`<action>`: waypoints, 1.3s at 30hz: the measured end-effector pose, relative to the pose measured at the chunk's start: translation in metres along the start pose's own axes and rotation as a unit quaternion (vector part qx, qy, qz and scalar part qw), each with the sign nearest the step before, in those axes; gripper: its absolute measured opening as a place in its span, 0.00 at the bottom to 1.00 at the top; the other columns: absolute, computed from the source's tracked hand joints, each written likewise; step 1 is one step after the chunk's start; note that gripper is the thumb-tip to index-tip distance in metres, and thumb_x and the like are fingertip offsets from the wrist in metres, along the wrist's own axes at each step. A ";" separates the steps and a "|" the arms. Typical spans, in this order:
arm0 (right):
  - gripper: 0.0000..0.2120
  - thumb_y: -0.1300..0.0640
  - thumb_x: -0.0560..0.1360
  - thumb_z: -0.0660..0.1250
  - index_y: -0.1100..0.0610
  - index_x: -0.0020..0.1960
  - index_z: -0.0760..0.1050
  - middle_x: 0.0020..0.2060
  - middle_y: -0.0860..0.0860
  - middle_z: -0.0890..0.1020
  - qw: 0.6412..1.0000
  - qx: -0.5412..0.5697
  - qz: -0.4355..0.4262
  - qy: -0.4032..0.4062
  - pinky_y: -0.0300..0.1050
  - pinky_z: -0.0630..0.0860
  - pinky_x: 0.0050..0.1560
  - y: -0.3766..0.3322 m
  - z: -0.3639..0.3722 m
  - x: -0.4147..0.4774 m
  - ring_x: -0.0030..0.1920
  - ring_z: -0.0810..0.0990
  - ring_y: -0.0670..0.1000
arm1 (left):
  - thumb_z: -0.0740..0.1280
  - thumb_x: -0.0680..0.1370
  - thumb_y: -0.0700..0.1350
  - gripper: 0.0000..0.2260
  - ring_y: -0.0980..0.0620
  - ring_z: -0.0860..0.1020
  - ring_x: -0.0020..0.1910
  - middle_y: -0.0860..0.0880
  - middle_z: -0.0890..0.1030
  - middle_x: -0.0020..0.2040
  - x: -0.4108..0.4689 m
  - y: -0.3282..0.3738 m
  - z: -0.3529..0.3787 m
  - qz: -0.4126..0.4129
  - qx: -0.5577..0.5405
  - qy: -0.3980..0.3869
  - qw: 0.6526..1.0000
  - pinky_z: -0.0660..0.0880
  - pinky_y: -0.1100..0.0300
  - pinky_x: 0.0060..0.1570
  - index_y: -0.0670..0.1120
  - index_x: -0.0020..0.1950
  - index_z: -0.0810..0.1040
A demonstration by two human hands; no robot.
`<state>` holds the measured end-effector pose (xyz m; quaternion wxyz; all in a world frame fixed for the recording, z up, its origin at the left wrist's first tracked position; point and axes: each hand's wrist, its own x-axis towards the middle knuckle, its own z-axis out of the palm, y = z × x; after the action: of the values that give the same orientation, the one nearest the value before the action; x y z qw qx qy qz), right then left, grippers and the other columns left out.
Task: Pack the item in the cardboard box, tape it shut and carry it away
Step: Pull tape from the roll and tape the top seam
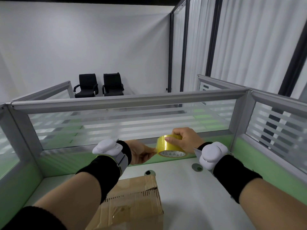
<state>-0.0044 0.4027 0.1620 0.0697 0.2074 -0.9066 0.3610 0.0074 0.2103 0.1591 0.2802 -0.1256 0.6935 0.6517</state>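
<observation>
A worn cardboard box (136, 201) lies on the white desk below my forearms, its top flaps folded down and old tape marks on it. My right hand (187, 140) grips a yellow roll of packing tape (169, 145) and holds it in the air above the desk, beyond the box. My left hand (141, 153) pinches the tape's loose end at the roll's left side. The packed item is hidden from view.
The white desk (191, 196) is walled by grey-framed frosted glass partitions (129, 123) with green lower panels at the back, left and right. Two cable grommets (197, 167) sit in the desk near the back. Two black chairs (99, 85) stand far off by the wall.
</observation>
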 end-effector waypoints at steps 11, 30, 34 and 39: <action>0.17 0.47 0.75 0.65 0.60 0.36 0.71 0.31 0.54 0.70 1.000 0.008 0.011 -0.016 0.42 0.66 0.39 0.008 -0.005 -0.009 0.34 0.68 0.51 | 0.62 0.78 0.36 0.13 0.54 0.66 0.30 0.46 0.68 0.32 0.006 0.000 0.019 0.098 0.014 0.095 0.991 0.74 0.68 0.23 0.41 0.33 0.69; 0.20 0.48 0.74 0.67 0.52 0.28 0.64 0.26 0.48 0.66 1.000 -0.026 0.003 -0.013 0.41 0.62 0.34 0.010 -0.003 -0.002 0.29 0.64 0.48 | 0.61 0.78 0.54 0.19 0.55 0.65 0.27 0.50 0.69 0.29 -0.002 0.000 0.014 0.045 -0.053 0.056 0.996 0.70 0.64 0.32 0.42 0.34 0.73; 0.16 0.48 0.74 0.66 0.57 0.35 0.69 0.32 0.53 0.70 0.999 -0.026 0.001 -0.019 0.42 0.64 0.38 0.008 -0.003 -0.003 0.35 0.68 0.51 | 0.60 0.79 0.50 0.16 0.56 0.63 0.27 0.52 0.67 0.27 -0.001 -0.003 0.016 0.038 -0.038 0.061 0.997 0.68 0.66 0.32 0.43 0.35 0.74; 0.15 0.47 0.73 0.67 0.58 0.37 0.72 0.34 0.55 0.72 0.999 -0.015 -0.007 -0.029 0.43 0.67 0.41 0.006 -0.003 -0.004 0.37 0.70 0.52 | 0.62 0.78 0.50 0.13 0.55 0.68 0.30 0.51 0.70 0.32 0.002 -0.006 0.017 0.045 0.001 0.060 0.997 0.70 0.64 0.36 0.46 0.35 0.73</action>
<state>-0.0030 0.4100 0.1589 0.0489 0.2228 -0.9121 0.3407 0.0125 0.2270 0.1531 0.2089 -0.1331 0.7145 0.6543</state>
